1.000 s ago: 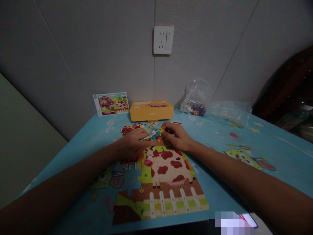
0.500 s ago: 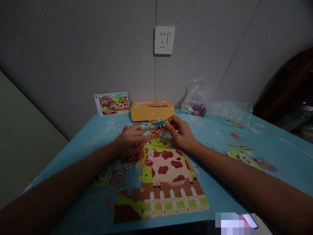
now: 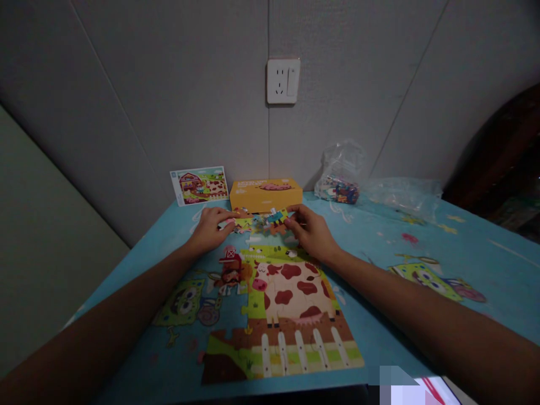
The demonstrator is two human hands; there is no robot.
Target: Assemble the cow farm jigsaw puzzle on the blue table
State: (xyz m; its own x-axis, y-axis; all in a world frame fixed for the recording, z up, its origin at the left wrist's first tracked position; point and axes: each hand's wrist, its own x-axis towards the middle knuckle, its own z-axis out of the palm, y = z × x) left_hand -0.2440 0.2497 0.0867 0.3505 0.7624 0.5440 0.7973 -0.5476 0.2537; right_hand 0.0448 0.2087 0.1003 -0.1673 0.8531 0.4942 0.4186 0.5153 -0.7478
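A partly joined jigsaw puzzle (image 3: 291, 304) lies on the table, showing a spotted cow, a fence and a strip of green field. A farmer section (image 3: 230, 273) adjoins its left side. Beyond the upper edge, my right hand (image 3: 313, 232) pinches a blue, green and brown puzzle piece (image 3: 276, 218) between thumb and fingers. My left hand (image 3: 208, 230) is at the loose pieces left of it, thumb and forefinger closed round a pink and green puzzle piece (image 3: 241, 225). Several loose pieces lie between the hands, partly hidden by the fingers.
Against the wall stand a picture card (image 3: 200, 185) and a yellow box (image 3: 265, 195). To their right are a clear bag of pieces (image 3: 340, 183) and a flat plastic bag (image 3: 400, 194). A cartoon-print cloth (image 3: 379, 242) covers the table.
My left hand has moved back and left, uncovering the farmer section and the puzzle's upper part. My right hand still holds its piece, now tilted differently. The view has shifted slightly.
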